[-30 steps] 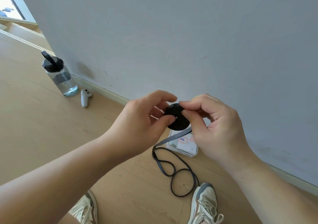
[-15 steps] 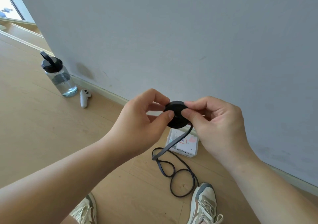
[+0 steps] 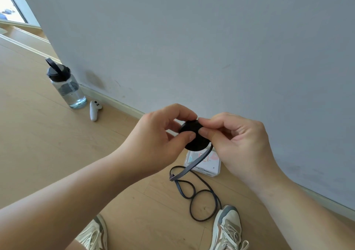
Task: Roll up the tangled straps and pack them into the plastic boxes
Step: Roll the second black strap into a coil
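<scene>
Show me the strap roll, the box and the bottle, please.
strap roll [image 3: 197,142], head view, black flat face.
box [image 3: 211,167], head view, white lower part.
bottle [image 3: 72,92], head view, clear body.

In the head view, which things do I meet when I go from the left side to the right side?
water bottle → white controller → left hand → rolled strap → right hand

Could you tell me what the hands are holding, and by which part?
Both hold the rolled strap coil: the left hand pinches its left rim, the right hand its upper right rim. The loose tail hangs down.
</scene>
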The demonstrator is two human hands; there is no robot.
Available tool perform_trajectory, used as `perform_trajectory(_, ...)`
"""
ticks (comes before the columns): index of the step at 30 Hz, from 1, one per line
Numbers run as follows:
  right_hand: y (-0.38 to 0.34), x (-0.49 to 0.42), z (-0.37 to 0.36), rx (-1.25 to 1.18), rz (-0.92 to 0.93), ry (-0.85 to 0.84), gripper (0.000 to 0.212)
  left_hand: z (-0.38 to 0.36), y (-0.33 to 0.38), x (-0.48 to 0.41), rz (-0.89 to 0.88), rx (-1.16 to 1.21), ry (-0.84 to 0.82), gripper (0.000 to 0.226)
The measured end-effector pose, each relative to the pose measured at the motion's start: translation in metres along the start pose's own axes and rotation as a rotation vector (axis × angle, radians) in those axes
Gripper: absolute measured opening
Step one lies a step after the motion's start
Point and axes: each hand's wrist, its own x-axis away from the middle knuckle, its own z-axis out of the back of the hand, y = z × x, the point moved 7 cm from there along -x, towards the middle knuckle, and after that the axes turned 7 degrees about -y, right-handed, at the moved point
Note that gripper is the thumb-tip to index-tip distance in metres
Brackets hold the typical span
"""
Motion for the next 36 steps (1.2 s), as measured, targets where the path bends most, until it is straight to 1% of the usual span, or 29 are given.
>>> perform_trajectory(3, 0.002, 0.001, 0.003, -0.075, -0.054, 0.038, 0.023, 0.003, -0.002, -0.001, 0.031, 0.061, 0.050, 0.029)
perform_trajectory(6, 0.008, -0.001, 0.008, -0.096, -0.100, 0.076, 0.023, 0.005, -0.009, -0.004, 0.087, 0.316, 0.096, 0.030)
perform_trajectory(8, 0.012, -0.002, 0.008, -0.144, -0.116, 0.076, 0.024, 0.002, -0.014, -0.004, 0.114, 0.482, 0.077, 0.032)
perform_trajectory(10, 0.013, -0.002, 0.007, -0.170, -0.120, 0.074, 0.024, -0.002, -0.018, -0.004, 0.126, 0.533, 0.052, 0.033)
perform_trajectory(11, 0.012, -0.002, 0.006, -0.149, -0.106, 0.067, 0.026, -0.003, -0.019, -0.004, 0.119, 0.461, 0.044, 0.032)
perform_trajectory(12, 0.009, -0.003, 0.006, -0.100, -0.079, 0.059, 0.028, -0.002, -0.017, -0.004, 0.075, 0.301, 0.051, 0.031)
perform_trajectory(14, 0.003, -0.003, 0.004, 0.044, 0.003, 0.036, 0.030, 0.000, -0.004, -0.004, -0.088, -0.056, 0.072, 0.034)
perform_trajectory(15, 0.000, -0.003, 0.003, 0.123, 0.057, 0.020, 0.031, -0.001, 0.001, -0.003, -0.168, -0.149, 0.075, 0.038)
perform_trajectory(17, -0.007, -0.002, 0.000, 0.216, 0.139, 0.003, 0.030, -0.002, 0.003, -0.002, -0.223, -0.165, 0.067, 0.039)
perform_trajectory(19, -0.006, -0.002, 0.006, 0.145, 0.111, 0.045, 0.029, 0.001, 0.001, -0.003, -0.165, -0.090, 0.099, 0.035)
perform_trajectory(21, 0.000, -0.003, 0.011, -0.018, 0.022, 0.062, 0.028, 0.007, -0.005, -0.005, -0.048, 0.071, 0.127, 0.035)
perform_trajectory(22, 0.001, -0.004, 0.010, -0.060, 0.000, 0.049, 0.030, 0.008, -0.008, -0.007, -0.012, 0.172, 0.133, 0.034)
perform_trajectory(25, 0.001, -0.004, 0.006, -0.080, -0.004, 0.010, 0.039, 0.010, -0.016, -0.009, 0.060, 0.464, 0.151, 0.029)
perform_trajectory(26, 0.001, -0.005, 0.006, -0.097, -0.002, 0.011, 0.040, 0.008, -0.018, -0.008, 0.082, 0.534, 0.149, 0.026)
perform_trajectory(27, 0.000, -0.005, 0.005, -0.100, 0.000, 0.005, 0.041, 0.006, -0.019, -0.007, 0.105, 0.554, 0.138, 0.022)
perform_trajectory(28, 0.000, -0.006, 0.004, -0.078, 0.003, -0.008, 0.041, 0.004, -0.020, -0.007, 0.118, 0.512, 0.118, 0.018)
perform_trajectory(30, -0.003, -0.007, 0.001, 0.032, 0.032, -0.033, 0.041, 0.006, -0.015, -0.006, 0.062, 0.249, 0.114, 0.014)
perform_trajectory(32, -0.004, -0.007, -0.002, 0.148, 0.080, -0.069, 0.043, 0.011, -0.004, -0.006, -0.095, -0.049, 0.120, 0.023)
perform_trajectory(33, -0.006, -0.007, -0.004, 0.193, 0.105, -0.084, 0.044, 0.009, 0.001, -0.005, -0.169, -0.152, 0.090, 0.027)
perform_trajectory(34, -0.007, -0.006, -0.005, 0.216, 0.118, -0.087, 0.045, 0.007, 0.004, -0.004, -0.211, -0.204, 0.055, 0.030)
perform_trajectory(36, -0.003, -0.006, 0.000, 0.162, 0.071, -0.050, 0.041, 0.008, 0.003, -0.004, -0.171, -0.184, 0.041, 0.033)
